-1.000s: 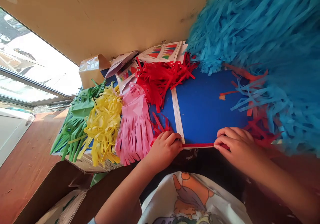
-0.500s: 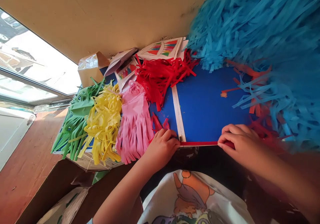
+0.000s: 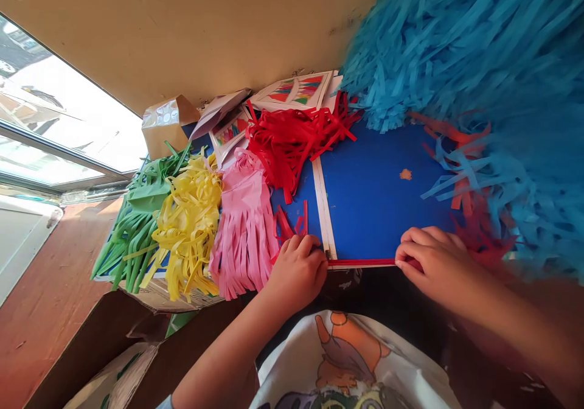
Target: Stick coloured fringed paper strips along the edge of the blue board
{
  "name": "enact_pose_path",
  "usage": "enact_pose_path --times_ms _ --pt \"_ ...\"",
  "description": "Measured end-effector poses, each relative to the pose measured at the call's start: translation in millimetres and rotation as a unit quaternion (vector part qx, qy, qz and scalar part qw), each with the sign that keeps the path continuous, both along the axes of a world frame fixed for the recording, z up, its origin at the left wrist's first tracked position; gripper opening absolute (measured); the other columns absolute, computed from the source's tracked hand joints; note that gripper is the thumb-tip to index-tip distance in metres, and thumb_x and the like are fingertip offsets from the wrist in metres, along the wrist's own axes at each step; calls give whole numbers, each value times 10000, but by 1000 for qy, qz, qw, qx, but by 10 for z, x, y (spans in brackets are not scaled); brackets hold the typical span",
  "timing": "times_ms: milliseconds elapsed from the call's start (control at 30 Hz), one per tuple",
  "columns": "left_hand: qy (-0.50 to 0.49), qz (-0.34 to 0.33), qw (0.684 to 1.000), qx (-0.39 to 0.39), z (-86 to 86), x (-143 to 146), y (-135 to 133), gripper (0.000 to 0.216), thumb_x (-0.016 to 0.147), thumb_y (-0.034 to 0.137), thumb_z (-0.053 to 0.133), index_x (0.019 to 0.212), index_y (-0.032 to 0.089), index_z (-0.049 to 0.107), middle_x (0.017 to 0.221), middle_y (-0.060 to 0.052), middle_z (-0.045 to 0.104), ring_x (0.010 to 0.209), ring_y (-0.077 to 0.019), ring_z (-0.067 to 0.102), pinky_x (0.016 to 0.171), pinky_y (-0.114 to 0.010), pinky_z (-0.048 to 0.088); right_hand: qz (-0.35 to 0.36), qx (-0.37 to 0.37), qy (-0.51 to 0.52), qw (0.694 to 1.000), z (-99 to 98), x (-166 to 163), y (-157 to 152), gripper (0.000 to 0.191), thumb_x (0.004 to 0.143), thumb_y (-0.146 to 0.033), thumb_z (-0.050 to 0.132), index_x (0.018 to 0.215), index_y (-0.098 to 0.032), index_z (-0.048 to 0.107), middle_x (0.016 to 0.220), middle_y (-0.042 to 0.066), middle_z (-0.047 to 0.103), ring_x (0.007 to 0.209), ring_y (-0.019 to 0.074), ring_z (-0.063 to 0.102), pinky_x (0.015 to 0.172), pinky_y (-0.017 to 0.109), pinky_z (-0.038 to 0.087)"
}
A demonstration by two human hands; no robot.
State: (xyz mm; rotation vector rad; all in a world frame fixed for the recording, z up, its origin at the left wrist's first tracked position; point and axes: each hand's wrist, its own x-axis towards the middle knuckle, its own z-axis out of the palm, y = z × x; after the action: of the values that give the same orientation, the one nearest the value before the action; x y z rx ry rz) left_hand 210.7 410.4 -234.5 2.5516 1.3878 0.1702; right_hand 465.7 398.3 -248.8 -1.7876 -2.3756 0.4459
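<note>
A narrow red paper strip (image 3: 360, 262) runs along the near edge of the blue tabletop (image 3: 374, 196), stretched between my two hands. My left hand (image 3: 298, 269) pinches its left end, with curled fingers, beside the white tape line. At the other end my right hand (image 3: 426, 254) has thumb and forefinger closed on the strip. Loose red paper strips (image 3: 285, 223) lie just beyond my left hand. Pink fringed paper (image 3: 244, 226) hangs over the edge to its left. Red fringed paper (image 3: 292, 141) is heaped farther back.
Yellow fringe (image 3: 189, 220) and green fringe (image 3: 148, 208) lie at the left. A large mass of blue fringe (image 3: 479, 74) covers the right side. Printed packets (image 3: 296, 91) and a brown paper bag (image 3: 168, 123) rest against the wall. An open cardboard box (image 3: 100, 336) stands below left.
Both hands stay nearly in place on the red strip. A thin red strip near the small orange scrap has moved away, and a loose one beyond my left hand now stands out more.
</note>
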Motion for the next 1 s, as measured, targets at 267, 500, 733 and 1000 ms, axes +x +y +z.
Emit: enact_pose_path --times_ms 267,500,733,1000 --pt "69 24 996 47 -62 116 -31 110 833 185 499 824 171 608 986 -58 572 855 -212 497 755 -369 466 -14 -206 -83 975 275 -117 306 199 744 -185 431 608 -220 572 833 10 553 839 189 452 725 345 287" --pt "120 -10 991 65 -59 110 11 149 868 183 465 845 141 606 933 -79 568 835 -216 510 736 -379 465 9 -205 -127 971 308 -149 356 203 721 -137 404 569 -198 525 814 24 543 816 195 446 679 332 280" --pt "109 -31 988 107 -67 117 -17 151 861 176 470 927 149 603 1055 -104 586 858 -236 537 705 -385 453 -3 -129 -174 976 248 -238 248 141 735 -194 429 656 -183 545 824 64 534 782 202 456 616 327 262" --pt "117 -226 950 182 -138 290 -67 384 930 213 326 1275 202 495 1409 38 402 1263 -205 367 983 -354 342 -15 -70 -229 971 197 -306 174 175 764 -204 413 828 -172 572 866 89 542 873 252 484 624 344 274"
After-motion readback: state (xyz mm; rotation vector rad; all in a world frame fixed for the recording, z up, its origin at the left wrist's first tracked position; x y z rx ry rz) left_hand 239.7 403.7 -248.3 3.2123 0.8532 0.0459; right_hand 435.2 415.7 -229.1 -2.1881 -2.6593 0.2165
